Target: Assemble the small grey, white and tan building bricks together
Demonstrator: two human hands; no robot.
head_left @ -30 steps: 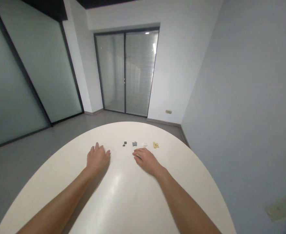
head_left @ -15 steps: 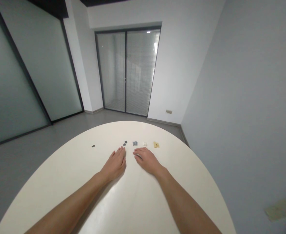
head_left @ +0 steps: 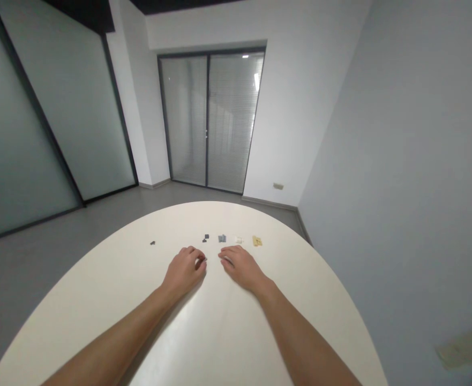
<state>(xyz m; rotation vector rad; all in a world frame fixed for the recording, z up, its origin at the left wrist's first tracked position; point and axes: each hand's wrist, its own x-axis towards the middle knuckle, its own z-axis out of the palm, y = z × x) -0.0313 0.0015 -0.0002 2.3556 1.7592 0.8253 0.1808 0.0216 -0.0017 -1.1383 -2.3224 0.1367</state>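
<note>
My left hand (head_left: 186,269) is curled over the round white table (head_left: 219,332), thumb and index finger pinched at a tiny greyish piece whose kind I cannot make out. Just to its right, my right hand (head_left: 240,267) rests palm down on the tabletop, thumb apart from the bent fingers, with nothing visible in it. Beyond the hands lie small pieces in a row: black pieces (head_left: 206,236), blue-grey pieces (head_left: 222,238), white pieces (head_left: 239,240) and tan pieces (head_left: 257,241). They look like little building bricks.
Another small dark piece (head_left: 152,243) lies apart on the left side of the table. The table's curved far edge runs behind the row. Past it are a grey floor (head_left: 147,203), a glass door (head_left: 207,123) and a pale wall (head_left: 412,161) on the right.
My left hand's fingers, stretched forward before, have drawn back and curled into a pinch around a tiny piece. My right hand has hardly moved.
</note>
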